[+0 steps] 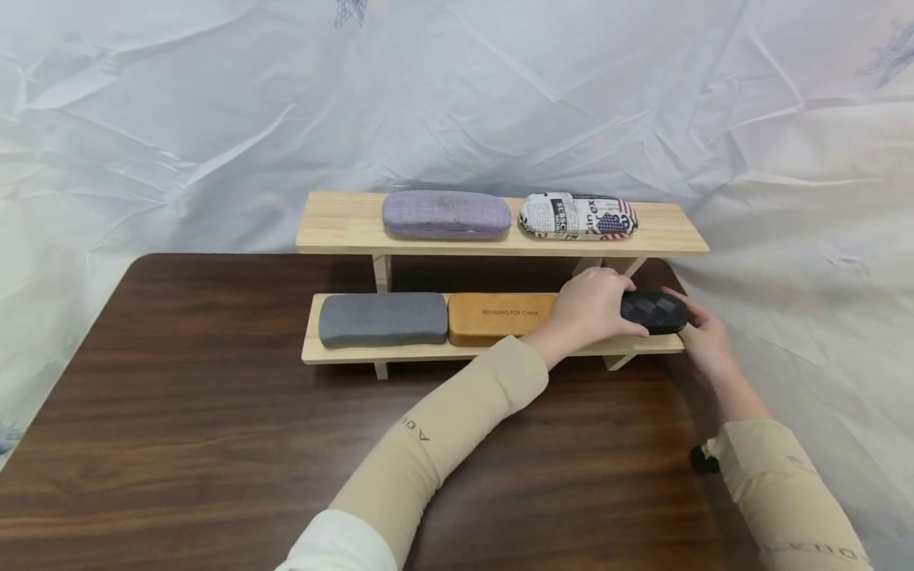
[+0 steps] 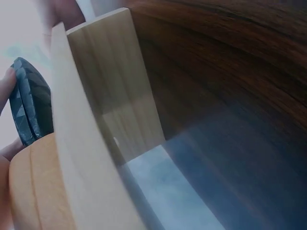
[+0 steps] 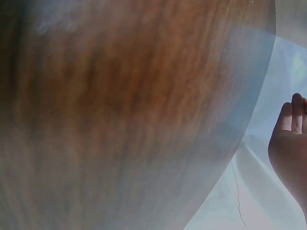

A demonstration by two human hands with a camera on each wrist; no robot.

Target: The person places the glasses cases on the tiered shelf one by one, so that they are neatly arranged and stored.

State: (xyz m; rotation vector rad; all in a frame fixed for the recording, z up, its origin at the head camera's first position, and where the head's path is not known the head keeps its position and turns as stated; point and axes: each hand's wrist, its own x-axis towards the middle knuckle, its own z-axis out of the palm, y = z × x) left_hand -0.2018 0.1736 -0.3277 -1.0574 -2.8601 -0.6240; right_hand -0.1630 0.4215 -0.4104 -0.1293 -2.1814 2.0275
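A black glasses case (image 1: 653, 311) with a faceted diamond pattern is at the right end of the lower shelf (image 1: 421, 356). My left hand (image 1: 593, 305) grips its left end, with the thumb in front and the fingers behind. At its right end, my right hand (image 1: 703, 337) holds the case between thumb and fingers. The left wrist view shows the faceted case (image 2: 32, 103) beside an orange-tan case (image 2: 33, 187). In the head view that tan case (image 1: 493, 317), printed with lettering, is partly behind my left hand. My right hand's fingers (image 3: 297, 115) show at that wrist view's edge.
Left of the tan case lies a grey case (image 1: 383, 319). The upper shelf (image 1: 343, 222) bears a purple fabric case (image 1: 446, 214) and a newspaper-print case (image 1: 578, 216). The wooden rack stands on a dark brown table (image 1: 193, 412), with pale sheeting (image 1: 214, 103) behind and at right.
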